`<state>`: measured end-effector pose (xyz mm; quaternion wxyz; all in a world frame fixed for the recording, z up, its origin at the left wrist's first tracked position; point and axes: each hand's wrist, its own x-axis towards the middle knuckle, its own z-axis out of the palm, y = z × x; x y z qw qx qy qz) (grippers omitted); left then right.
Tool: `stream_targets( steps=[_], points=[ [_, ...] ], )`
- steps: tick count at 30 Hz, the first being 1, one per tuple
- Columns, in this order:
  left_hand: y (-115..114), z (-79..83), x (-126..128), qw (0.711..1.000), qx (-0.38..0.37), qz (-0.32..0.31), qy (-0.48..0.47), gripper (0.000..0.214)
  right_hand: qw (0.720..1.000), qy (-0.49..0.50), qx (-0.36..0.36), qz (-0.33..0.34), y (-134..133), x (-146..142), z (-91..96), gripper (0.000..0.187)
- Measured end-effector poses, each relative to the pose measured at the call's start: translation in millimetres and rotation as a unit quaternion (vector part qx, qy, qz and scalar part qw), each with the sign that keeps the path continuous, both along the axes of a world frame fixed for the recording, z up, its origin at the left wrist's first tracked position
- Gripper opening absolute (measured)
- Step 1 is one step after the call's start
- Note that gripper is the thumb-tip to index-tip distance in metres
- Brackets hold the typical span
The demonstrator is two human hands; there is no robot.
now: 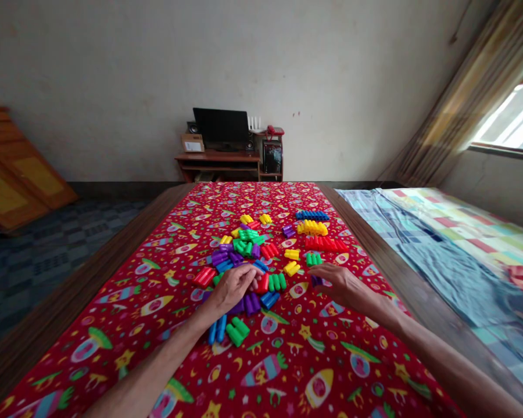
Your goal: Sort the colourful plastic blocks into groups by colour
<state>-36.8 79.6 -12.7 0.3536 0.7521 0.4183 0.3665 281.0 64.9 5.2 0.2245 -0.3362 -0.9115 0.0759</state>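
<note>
My left hand point(237, 285) is over a loose pile of ribbed plastic blocks, its fingers bent and pressed together; whatever they hold, if anything, is hidden. By its fingertips are a blue block point(260, 265) and a red block point(263, 283), with a green block point(278, 282) just to their right. On the right, my right hand point(342, 283) has thumb and fingers around a purple block point(316, 281), low over the cloth. Just beyond it is a green block point(314, 259). Farther back, rows of red blocks point(326, 244), yellow blocks point(312, 227) and blue blocks point(312, 215) lie grouped by colour.
A red patterned cloth point(296, 371) covers the long wooden table point(370, 244). Two yellow blocks point(292, 261) lie between the hands. Beyond the far end stands a desk point(218, 157) with a monitor point(221, 128). A bed point(453, 255) is at the right.
</note>
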Motion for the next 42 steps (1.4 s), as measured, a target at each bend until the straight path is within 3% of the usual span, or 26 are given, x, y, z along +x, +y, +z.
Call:
stream_targets(
  steps=[4,9,12,17,22,28,34,38,42],
  points=[
    [-1,1.0,1,1.000,-0.009,0.004,0.002,0.037,0.997,-0.056,0.040,-0.020,-6,1,-9.8,0.027],
    [-1,1.6,0,1.000,-0.004,0.006,0.006,0.037,0.997,-0.020,0.072,-0.013,5,9,7.6,0.031],
    [-1,1.6,0,1.000,0.003,0.007,0.006,0.036,0.997,-0.003,0.066,-0.044,18,10,12.1,0.029],
    [-1,1.2,0,1.000,-0.002,0.007,0.006,0.036,0.992,-0.069,0.079,-0.072,39,0,-0.9,0.023],
    [0,-0.7,-1,1.000,-0.003,0.004,0.011,0.038,0.989,-0.104,0.071,-0.082,44,-1,-10.8,0.025],
    [-1,2.2,-1,1.000,0.000,0.005,0.011,0.036,0.986,-0.101,0.082,-0.102,43,6,-10.0,0.025],
    [0,0.3,-1,1.000,0.003,0.004,0.016,0.038,0.993,-0.044,0.103,-0.044,19,3,3.8,0.024],
    [0,0.3,0,1.000,0.001,0.004,0.017,0.038,0.993,-0.096,0.069,-0.019,-2,-3,5.9,0.022],
    [0,0.7,0,1.000,-0.004,0.005,0.015,0.038,0.991,-0.120,0.051,-0.030,-3,-7,-2.5,0.016]
  ],
)
